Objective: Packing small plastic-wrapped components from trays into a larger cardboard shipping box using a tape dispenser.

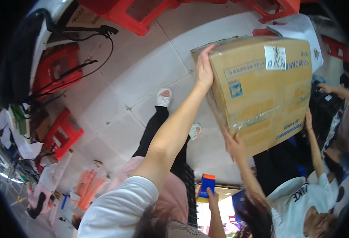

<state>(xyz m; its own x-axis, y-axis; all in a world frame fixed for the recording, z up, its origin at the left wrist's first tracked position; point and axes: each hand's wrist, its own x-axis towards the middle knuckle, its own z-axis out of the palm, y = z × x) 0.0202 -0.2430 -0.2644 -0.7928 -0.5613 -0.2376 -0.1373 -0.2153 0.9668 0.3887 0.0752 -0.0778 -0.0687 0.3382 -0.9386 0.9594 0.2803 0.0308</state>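
A big brown cardboard box (261,91) with clear tape and a white label hangs tilted above the tiled floor. My left hand (204,67) reaches up on a bare arm and grips the box's upper left corner. My right hand (212,195) is low in the middle, closed around a small blue object with an orange top (207,183). A person in a white T-shirt (301,202) at the lower right holds the box from below, one hand (234,143) under its lower left edge and the other hand (309,119) on its right side.
Red plastic stools (63,135) stand on the pale tiled floor (142,71) at the left and along the top. Black cables (83,67) run from a dark vehicle (19,55) at the left. My feet in white shoes (164,97) are below the box. Another arm (337,91) enters from the right.
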